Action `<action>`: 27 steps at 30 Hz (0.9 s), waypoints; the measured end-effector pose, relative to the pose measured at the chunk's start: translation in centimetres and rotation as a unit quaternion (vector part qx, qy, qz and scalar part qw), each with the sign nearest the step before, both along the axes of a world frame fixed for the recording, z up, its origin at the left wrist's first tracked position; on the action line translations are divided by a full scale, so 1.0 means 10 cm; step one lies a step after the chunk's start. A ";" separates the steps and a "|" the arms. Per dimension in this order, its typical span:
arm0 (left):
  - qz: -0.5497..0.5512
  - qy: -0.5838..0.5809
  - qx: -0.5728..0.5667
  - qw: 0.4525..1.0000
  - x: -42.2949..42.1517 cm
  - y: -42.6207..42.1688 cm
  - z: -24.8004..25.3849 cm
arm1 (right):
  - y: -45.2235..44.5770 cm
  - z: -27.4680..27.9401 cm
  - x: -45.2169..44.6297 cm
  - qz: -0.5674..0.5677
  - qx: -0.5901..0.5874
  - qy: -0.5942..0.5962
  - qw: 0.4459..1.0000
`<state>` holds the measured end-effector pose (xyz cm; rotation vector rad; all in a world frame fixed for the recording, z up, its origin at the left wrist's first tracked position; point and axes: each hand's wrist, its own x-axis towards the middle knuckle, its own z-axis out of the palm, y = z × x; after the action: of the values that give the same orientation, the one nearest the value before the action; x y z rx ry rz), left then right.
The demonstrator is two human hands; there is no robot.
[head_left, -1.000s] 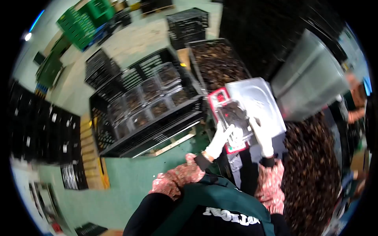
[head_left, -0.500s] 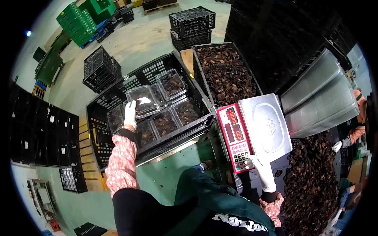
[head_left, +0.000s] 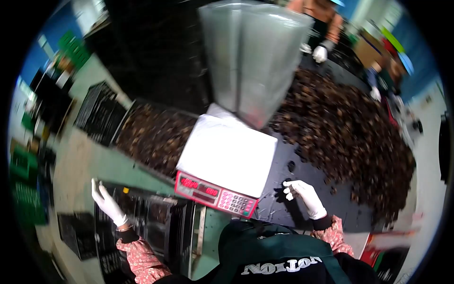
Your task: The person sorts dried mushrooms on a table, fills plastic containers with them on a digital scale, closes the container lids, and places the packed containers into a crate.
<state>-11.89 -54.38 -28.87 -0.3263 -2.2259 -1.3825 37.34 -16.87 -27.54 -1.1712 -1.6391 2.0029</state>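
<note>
My left hand (head_left: 109,204), in a white glove, is over the black crate (head_left: 182,234) at the lower left. Its fingers are stretched out and nothing shows in them. Clear plastic boxes (head_left: 158,213) of dark pieces lie in that crate, blurred. My right hand (head_left: 305,195), also white-gloved, hovers above the dark tabletop (head_left: 279,208) with loosely bent fingers and nothing visible in them. Left of it stands a red digital scale (head_left: 227,161) with a bare pale pan and lit red digits. Beyond the right hand spreads a big heap of dark brown, mushroom-like pieces (head_left: 350,142).
Tall stacks of nested clear plastic containers (head_left: 255,57) rise behind the scale. A crate full of dark pieces (head_left: 153,137) stands left of the scale, beside black crates (head_left: 101,111). Two people work across the heap, one person's gloved hand (head_left: 320,54) at its far edge.
The view has swung right towards the heap. My left hand has let go of the clear plastic box. My right hand has moved from the scale's keypad to above the tabletop.
</note>
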 end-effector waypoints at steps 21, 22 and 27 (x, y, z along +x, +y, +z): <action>-0.668 -0.030 -0.261 0.696 0.68 6.19 2.97 | -0.70 -1.14 2.26 -0.305 -0.042 -0.133 0.942; -0.660 0.008 -0.270 0.700 0.68 6.18 2.98 | -0.70 -1.17 2.32 -0.316 -0.054 -0.098 0.942; -0.631 -0.096 -0.230 0.735 0.76 5.98 3.00 | -0.35 -1.28 2.46 -0.325 0.038 -0.055 0.943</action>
<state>-4.25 5.44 1.14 -2.2903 -2.4912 -1.3233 61.92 -20.36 -40.31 -1.5583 -1.1404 1.4623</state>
